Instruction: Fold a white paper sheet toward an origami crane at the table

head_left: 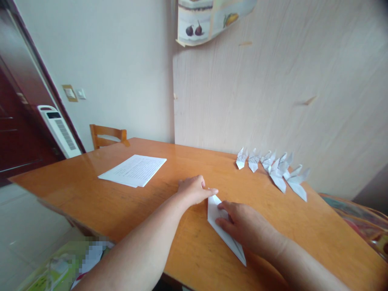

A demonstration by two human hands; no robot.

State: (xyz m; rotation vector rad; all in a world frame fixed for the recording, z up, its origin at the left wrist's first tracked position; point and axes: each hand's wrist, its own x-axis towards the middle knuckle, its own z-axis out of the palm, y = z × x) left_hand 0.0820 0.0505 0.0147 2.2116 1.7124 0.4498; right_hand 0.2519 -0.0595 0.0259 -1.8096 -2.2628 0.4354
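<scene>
A folded sheet of white paper [226,234], long and pointed at its near end, lies flat on the wooden table in front of me. My left hand [194,190] is at its far end, the thumb pressing on the tip and the other fingers curled in. The thumb and forefinger of my right hand [244,222] press on the paper's middle, pinning it to the tabletop; its other fingers are mostly hidden behind them. Both hands are closed on the same piece.
Several folded paper birds [275,173] stand at the table's back right. A stack of written sheets [135,169] lies to the left on the wooden table [178,159]. Beyond are a wooden chair [107,131] and the wall; a bag [360,218] sits past the right edge.
</scene>
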